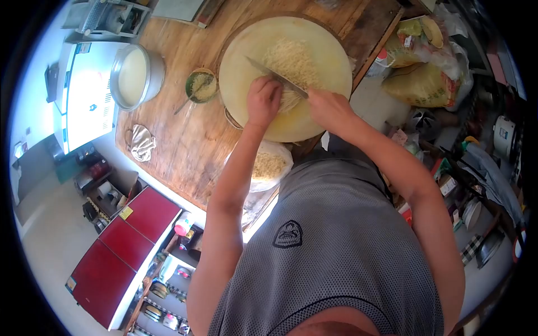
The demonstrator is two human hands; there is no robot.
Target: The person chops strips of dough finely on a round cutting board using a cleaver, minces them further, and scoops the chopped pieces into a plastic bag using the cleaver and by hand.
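On a large round cutting board [235, 67] lies a heap of finely chopped pale food [294, 60]. My right hand [328, 107] grips the handle end of a knife [276, 75], whose blade points to the upper left across the board. My left hand [264, 101] is beside the blade with its fingers curled down, over the near-left edge of uncut pale strips [288, 102]. The fingertips and their exact contact with the strips are hidden. Below the board, a clear plastic bag [283, 154] holds more chopped pale food.
Left of the board, a small green bowl [203, 85] with a spoon stands on the wooden table [179, 129]. Farther left are a metal pot [130, 77] of whitish contents and a crumpled cloth [142, 143]. Filled bags [417, 85] lie at the right.
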